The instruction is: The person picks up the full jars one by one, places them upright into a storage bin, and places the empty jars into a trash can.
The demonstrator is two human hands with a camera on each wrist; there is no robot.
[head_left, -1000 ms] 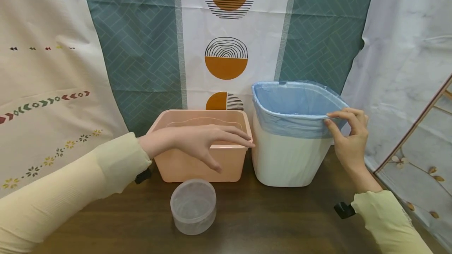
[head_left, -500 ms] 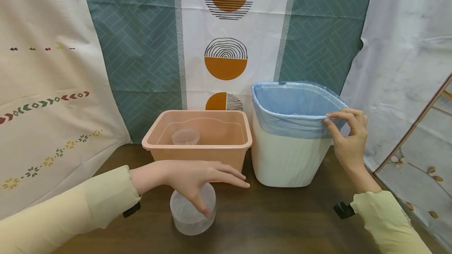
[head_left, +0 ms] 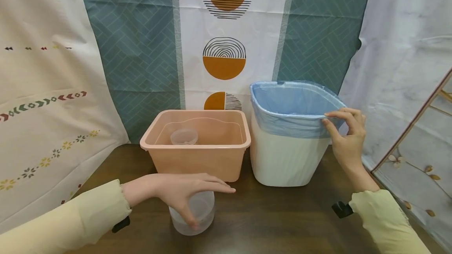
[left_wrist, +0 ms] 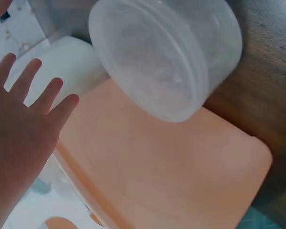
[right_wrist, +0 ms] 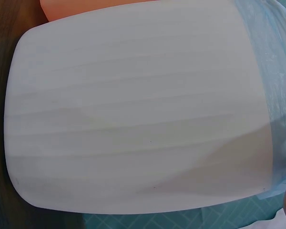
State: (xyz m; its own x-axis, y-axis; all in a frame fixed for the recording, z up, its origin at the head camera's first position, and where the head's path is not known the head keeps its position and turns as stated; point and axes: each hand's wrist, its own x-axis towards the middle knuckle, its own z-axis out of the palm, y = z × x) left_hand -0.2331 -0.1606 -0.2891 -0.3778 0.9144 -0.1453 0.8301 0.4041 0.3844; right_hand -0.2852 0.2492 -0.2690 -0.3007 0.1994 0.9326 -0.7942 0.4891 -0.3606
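My left hand [head_left: 180,191] rests spread over the clear tub [head_left: 192,213] just in front of the pink basin [head_left: 195,156], while my right hand [head_left: 347,136] pinches the blue liner [head_left: 289,122] on the white bin [head_left: 286,164] beside the basin.

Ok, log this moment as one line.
left hand: open over tub on table | right hand: pinching bin liner rim | pink basin: small cup inside

Left hand [head_left: 183,195] dropped from above pink bin [head_left: 197,160] toward 6 o'clock, now over clear tub [head_left: 192,216].
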